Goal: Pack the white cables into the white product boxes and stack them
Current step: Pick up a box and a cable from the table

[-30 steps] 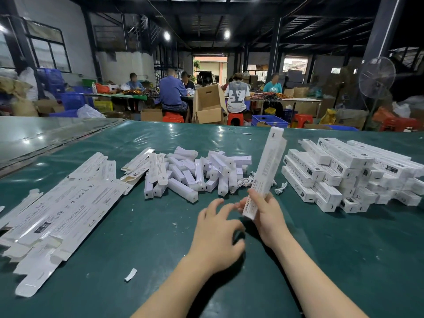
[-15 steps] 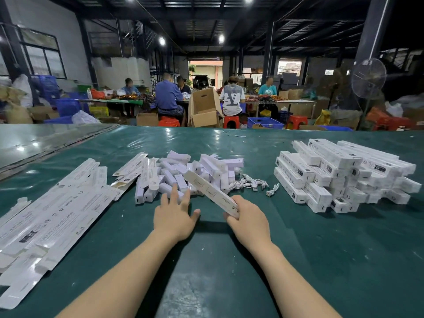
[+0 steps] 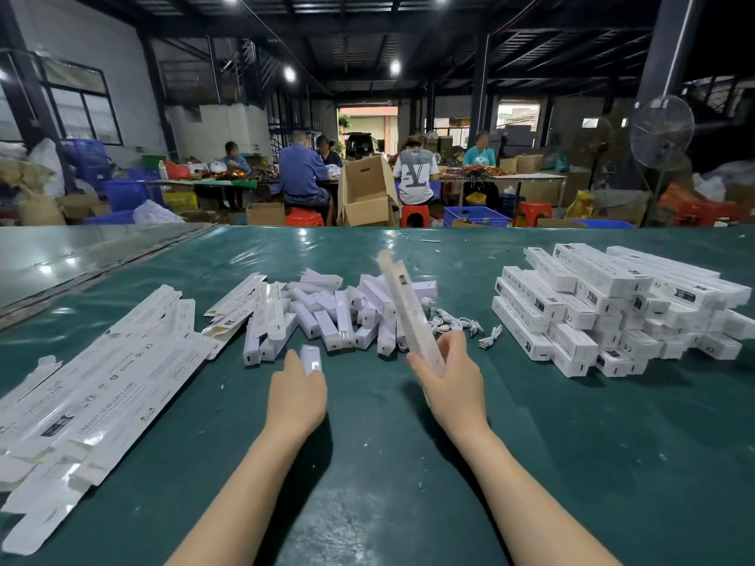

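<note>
Over table, R hand fingers clamp tilted long white box, L hand pinches short white piece

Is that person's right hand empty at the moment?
No, the right hand grips the lower end of a long white box tilted upward, while the left hand holds a short white piece.

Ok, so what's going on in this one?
A person is packing at a green table. The right hand grips a long white box, tilted up and motion-blurred; the left hand holds a small white box just in front of the pile of small boxes. Loose white cables lie beside that pile, flat cartons wait on the left, and finished boxes are stacked on the right.
</note>
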